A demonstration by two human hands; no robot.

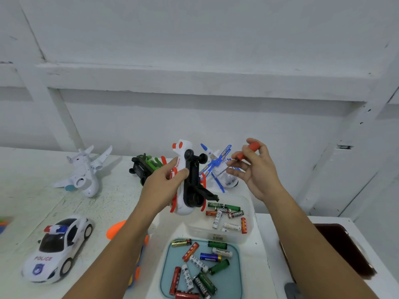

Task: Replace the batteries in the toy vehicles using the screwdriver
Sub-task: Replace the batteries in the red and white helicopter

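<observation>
My left hand [164, 182] grips a white and red toy helicopter [185, 180], held up over the table with its black underside and wheels facing me. To its right, my right hand [254, 169] holds a red-handled screwdriver [248, 151] between thumb and fingers, its shaft slanting down to the left, apart from the toy. Below the helicopter a clear plastic tub [248, 203] holds several batteries. Nearer me a light blue lid [166, 266] carries several more batteries.
A white toy plane [86, 169] lies at the back left, a police car [58, 247] at front left. A green and black toy [144, 167] and a blue and white helicopter [218, 167] stand behind my hands. An orange toy [116, 229] lies under my left forearm. A dark brown tray [341, 249] sits at right.
</observation>
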